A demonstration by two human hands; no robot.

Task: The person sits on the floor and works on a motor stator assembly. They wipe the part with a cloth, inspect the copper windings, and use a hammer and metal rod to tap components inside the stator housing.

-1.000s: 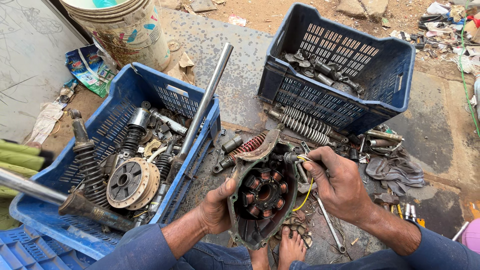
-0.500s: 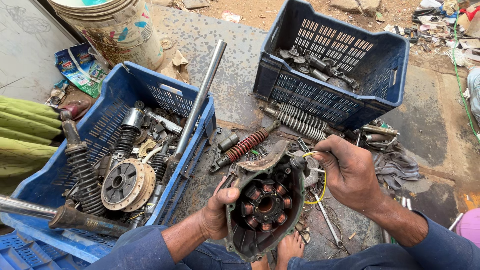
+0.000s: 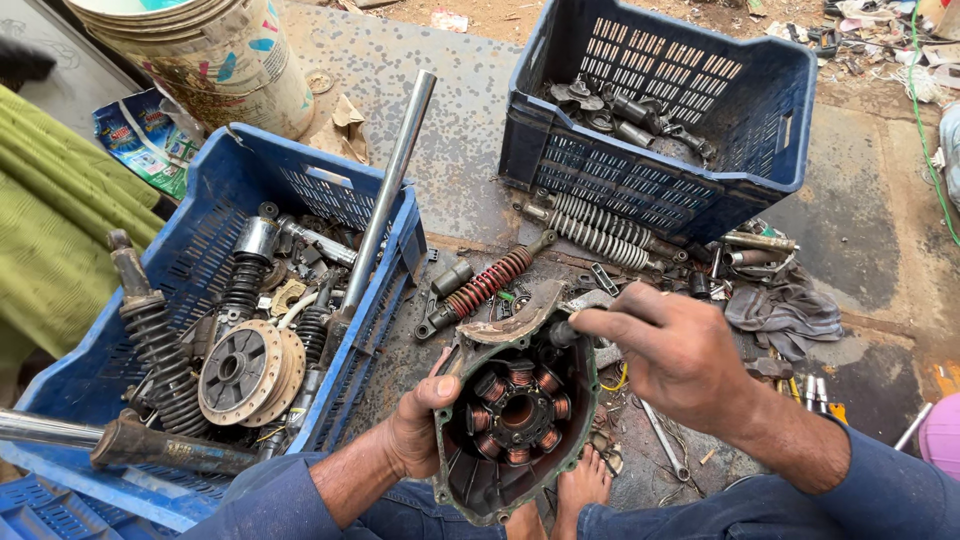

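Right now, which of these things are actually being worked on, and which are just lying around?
In hand:
engine cover with copper coils, gripped at its rim by the left hand
dark tool, held to the cover's top edge by the right hand

Lying about:
red spring shock
near blue crate of parts
far blue crate
grey rag
bucket
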